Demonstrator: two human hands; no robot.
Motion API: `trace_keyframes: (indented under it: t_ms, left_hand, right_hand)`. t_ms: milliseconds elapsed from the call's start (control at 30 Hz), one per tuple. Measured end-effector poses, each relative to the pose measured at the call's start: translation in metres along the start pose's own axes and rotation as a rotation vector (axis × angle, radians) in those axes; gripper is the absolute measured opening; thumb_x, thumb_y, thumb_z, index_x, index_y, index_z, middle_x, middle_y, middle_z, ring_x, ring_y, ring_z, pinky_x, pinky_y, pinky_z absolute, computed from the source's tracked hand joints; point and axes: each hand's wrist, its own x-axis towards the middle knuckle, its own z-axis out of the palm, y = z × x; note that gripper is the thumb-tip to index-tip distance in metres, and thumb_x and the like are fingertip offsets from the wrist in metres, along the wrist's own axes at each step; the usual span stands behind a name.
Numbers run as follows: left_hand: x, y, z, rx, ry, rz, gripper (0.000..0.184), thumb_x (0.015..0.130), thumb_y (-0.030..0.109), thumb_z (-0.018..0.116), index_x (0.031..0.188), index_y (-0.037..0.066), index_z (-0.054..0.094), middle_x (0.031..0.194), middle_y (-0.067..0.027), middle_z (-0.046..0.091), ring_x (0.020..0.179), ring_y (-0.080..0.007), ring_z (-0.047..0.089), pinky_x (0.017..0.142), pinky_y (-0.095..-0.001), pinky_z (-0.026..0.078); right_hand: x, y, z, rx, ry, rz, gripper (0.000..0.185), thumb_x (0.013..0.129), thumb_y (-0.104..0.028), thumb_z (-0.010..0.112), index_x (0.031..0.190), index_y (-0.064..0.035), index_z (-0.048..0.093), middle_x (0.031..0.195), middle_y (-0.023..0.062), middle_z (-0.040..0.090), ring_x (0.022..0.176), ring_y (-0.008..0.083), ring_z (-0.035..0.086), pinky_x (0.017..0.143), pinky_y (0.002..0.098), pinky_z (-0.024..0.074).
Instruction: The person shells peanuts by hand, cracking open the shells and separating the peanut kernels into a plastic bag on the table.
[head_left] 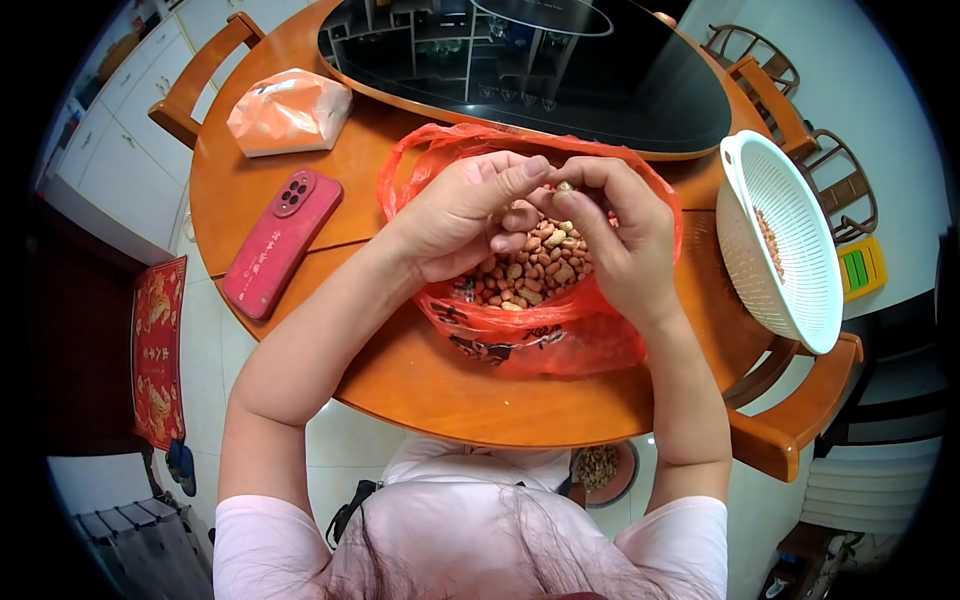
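Note:
An open red plastic bag (600, 335) sits on the table, filled with shelled reddish peanuts and a few pale pods (535, 268). Above its mouth, my right hand (630, 215) pinches a small pale peanut (565, 187) between thumb and forefinger. Close beside it, my left hand (465, 210) has its fingers curled inward and its thumb pointing toward the right fingertips. Whatever the left fingers may hold is hidden from this angle.
A pink phone (275, 255) and an orange tissue pack (290, 112) lie left on the wooden table (480, 410). Behind the bag stands a black glass turntable (600, 90). At right is a white colander (780, 240) with some peanuts. Below, a bowl (605, 470) contains shells.

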Motion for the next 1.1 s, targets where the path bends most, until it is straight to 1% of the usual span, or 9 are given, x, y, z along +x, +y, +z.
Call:
trace_keyframes:
  t_ms: [267,367,567,667,733,800,900,1033,1100]
  left_hand:
    - [-0.002,0.001,0.006,-0.009,-0.029,0.016,0.028,0.091,0.034,0.057,0.089,0.006,0.053,0.073,0.0046,0.048,0.059,-0.0006,0.041,0.046,-0.0146,0.036]
    - [0.001,-0.003,-0.004,0.038,-0.084,0.015,0.035,0.091,0.032,0.058,0.110,0.003,0.052,0.082,0.0042,0.049,0.061,0.0000,0.039,0.048,-0.0138,0.036]
    - [0.002,0.000,-0.003,0.054,0.054,0.053,0.018,0.088,0.018,0.062,0.098,0.003,0.057,0.084,0.0000,0.058,0.064,-0.0037,0.049,0.052,-0.0166,0.039]
    - [0.001,0.003,-0.007,0.088,0.053,0.060,0.020,0.087,0.019,0.064,0.096,0.004,0.057,0.083,-0.0003,0.059,0.066,-0.0042,0.052,0.053,-0.0175,0.041]
    - [-0.001,0.006,-0.010,0.397,0.146,0.101,0.020,0.085,0.020,0.065,0.096,0.005,0.058,0.080,0.0017,0.058,0.062,-0.0015,0.047,0.052,-0.0158,0.036]
    - [-0.002,0.006,-0.006,0.687,0.227,0.152,0.018,0.085,0.020,0.066,0.092,0.006,0.059,0.076,0.0029,0.058,0.059,-0.0009,0.045,0.052,-0.0168,0.036]
    - [0.000,0.001,-0.008,0.754,0.171,0.155,0.018,0.086,0.019,0.065,0.093,0.005,0.058,0.076,0.0034,0.058,0.062,-0.0010,0.048,0.054,-0.0169,0.038]
    - [0.004,-0.004,-0.014,0.878,0.091,0.180,0.018,0.089,0.017,0.060,0.098,0.001,0.060,0.087,-0.0006,0.061,0.079,-0.0043,0.056,0.070,-0.0197,0.046]
    - [0.004,-0.003,-0.013,0.936,0.161,0.216,0.020,0.090,0.017,0.059,0.101,0.000,0.060,0.092,-0.0020,0.062,0.083,-0.0053,0.056,0.074,-0.0212,0.047]
  right_hand:
    - [-0.001,-0.012,0.004,-0.079,0.000,-0.031,0.010,0.084,-0.002,0.061,0.094,0.0008,0.059,0.084,0.0100,0.062,0.077,0.0184,0.062,0.067,0.0266,0.0488]
    - [-0.001,-0.008,0.005,-0.056,-0.007,0.011,0.011,0.084,-0.003,0.061,0.094,0.0003,0.059,0.085,0.0099,0.062,0.077,0.0187,0.062,0.067,0.0269,0.0488]
    - [0.001,-0.002,0.003,-0.165,-0.068,-0.026,0.019,0.081,-0.005,0.064,0.099,-0.0007,0.060,0.092,0.0092,0.062,0.077,0.0179,0.060,0.068,0.0266,0.0486]
    - [0.006,-0.010,-0.006,-0.168,-0.110,-0.003,0.022,0.081,-0.005,0.064,0.102,-0.0009,0.060,0.095,0.0086,0.063,0.079,0.0167,0.060,0.070,0.0262,0.0487]
    - [0.009,0.000,-0.015,-0.091,-0.053,0.060,0.019,0.082,-0.005,0.062,0.101,-0.0010,0.063,0.095,0.0077,0.064,0.082,0.0158,0.062,0.073,0.0260,0.0490]
    - [0.010,0.013,-0.032,-0.232,-0.065,0.143,0.016,0.085,-0.003,0.059,0.099,-0.0009,0.064,0.096,0.0076,0.065,0.086,0.0138,0.061,0.076,0.0251,0.0478]
    - [0.011,0.022,-0.035,-0.489,-0.170,0.142,0.018,0.085,-0.004,0.059,0.102,-0.0038,0.064,0.099,0.0075,0.064,0.089,0.0164,0.061,0.078,0.0271,0.0474]
    - [0.006,0.031,-0.016,-0.713,-0.235,-0.004,0.015,0.079,-0.012,0.062,0.093,-0.0075,0.067,0.090,0.0090,0.064,0.087,0.0287,0.060,0.075,0.0380,0.0485]
    - [0.005,0.030,-0.013,-0.810,-0.300,0.007,0.017,0.079,-0.013,0.063,0.094,-0.0085,0.067,0.088,0.0085,0.062,0.090,0.0265,0.058,0.076,0.0385,0.0473]
